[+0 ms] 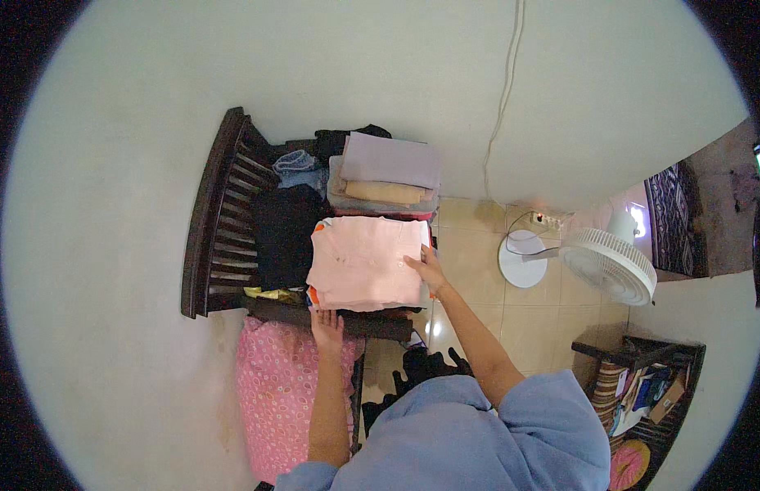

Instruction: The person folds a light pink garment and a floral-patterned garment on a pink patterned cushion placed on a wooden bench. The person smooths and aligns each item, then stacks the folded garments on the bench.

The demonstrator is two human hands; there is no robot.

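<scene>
A folded pale pink shirt (367, 266) lies on top of a stack of clothes, with orange and white cloth edges peeking out on its left. My right hand (429, 272) grips the shirt's right edge, its thumb on top of the cloth. At the near left corner of the stack, my left hand (327, 329) is open, fingers stretched out, the tips touching or very near the cloth's edge. Behind the shirt is another stack of folded clothes (388, 161) in grey-lilac, beige and grey. A heap of black cloth (290, 237) is to its left.
The clothes rest on a dark wooden bench with a slatted side (220, 221). A pink patterned cushion or bundle (286, 393) is at the near left. To the right, a white fan (606, 266) stands on the tiled floor by a power strip (545, 221). A dark shelf (642, 393) holds assorted items.
</scene>
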